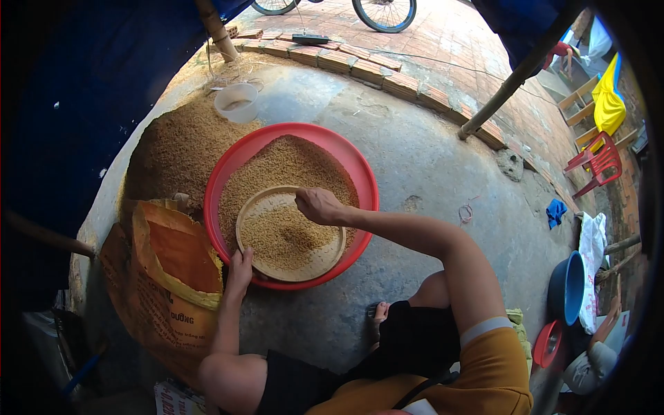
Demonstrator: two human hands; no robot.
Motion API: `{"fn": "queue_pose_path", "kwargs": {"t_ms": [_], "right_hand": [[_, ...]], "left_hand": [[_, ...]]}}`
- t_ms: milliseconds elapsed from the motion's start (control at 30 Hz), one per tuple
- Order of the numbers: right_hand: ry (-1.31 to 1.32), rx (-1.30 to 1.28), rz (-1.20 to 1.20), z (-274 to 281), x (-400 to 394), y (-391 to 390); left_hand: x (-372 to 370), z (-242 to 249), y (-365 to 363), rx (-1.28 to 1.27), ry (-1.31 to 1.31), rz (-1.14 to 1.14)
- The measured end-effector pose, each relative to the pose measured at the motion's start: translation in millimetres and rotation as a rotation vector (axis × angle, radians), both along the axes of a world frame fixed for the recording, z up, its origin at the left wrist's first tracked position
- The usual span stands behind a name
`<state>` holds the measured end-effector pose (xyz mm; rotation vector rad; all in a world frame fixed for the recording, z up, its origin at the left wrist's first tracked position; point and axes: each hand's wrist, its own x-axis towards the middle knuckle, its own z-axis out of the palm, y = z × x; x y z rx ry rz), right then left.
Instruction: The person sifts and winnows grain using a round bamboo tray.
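A large red basin on the concrete floor holds a heap of light brown grain. Inside it, a round shallow sieve with a pale rim carries more grain, slightly mounded in the middle. My left hand grips the sieve's lower left rim, thumb up and the other fingers partly hidden beneath. My right hand is closed over the sieve's upper right rim; whatever it pinches, if anything, is hidden. Left of the basin, an orange sack stands with its mouth open.
A brown grain pile and a clear plastic bowl lie beyond the basin. Bricks edge the floor near a pole. At the right are a red chair, a blue basin, a red bowl and another person's arm.
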<state>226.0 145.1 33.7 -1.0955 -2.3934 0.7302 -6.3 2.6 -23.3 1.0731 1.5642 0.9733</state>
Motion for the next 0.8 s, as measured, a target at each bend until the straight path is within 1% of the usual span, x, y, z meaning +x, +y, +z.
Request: {"fn": "queue_pose_path", "kwargs": {"t_ms": [33,167,233,300,333,367,400,433,500,533,567,600,633,700,733,800], "right_hand": [[0.019,-0.009,-0.036,-3,1,1],[0.031,0.009,-0.011,-8,4,4],[0.114,-0.074,0.0,-6,6,2],[0.104,-0.112,0.018,-5,8,3],[0.116,-0.087,0.022,-7,9,3],[0.128,-0.065,0.029,-9,10,2],[0.112,-0.116,-0.009,-7,11,0],[0.094,-0.107,-0.019,-8,12,1],[0.078,-0.134,-0.055,-4,13,2],[0.029,-0.148,-0.072,2,15,2],[-0.021,-0.158,-0.09,8,17,3],[0.015,-0.105,-0.097,7,18,4],[0.016,-0.111,-0.12,6,19,6],[0.129,-0.107,-0.128,-1,21,10],[0.128,-0.109,-0.132,-2,23,11],[0.125,-0.14,-0.113,-1,25,13]], "left_hand": [[-1,-1,0,-0.001,0.002,0.003],[1,1,0,-0.023,-0.042,0.009],[1,0,0,-0.019,-0.05,-0.001],[1,-3,1,0.093,0.014,-0.005],[2,0,1,0.087,0.014,-0.002],[2,2,1,0.034,-0.039,0.021],[4,6,0,-0.022,-0.09,0.049],[4,6,0,-0.037,-0.087,0.064],[0,0,1,-0.065,0.012,0.051],[-2,-4,1,-0.079,0.017,0.07],[-3,-9,3,-0.049,0.041,0.035],[-6,-14,2,-0.018,0.067,-0.004],[-7,-18,2,-0.022,0.072,0.003],[-5,-17,4,0.052,0.022,-0.019],[-2,-12,4,0.05,0.021,-0.022],[2,2,1,-0.077,-0.141,0.001]]}}
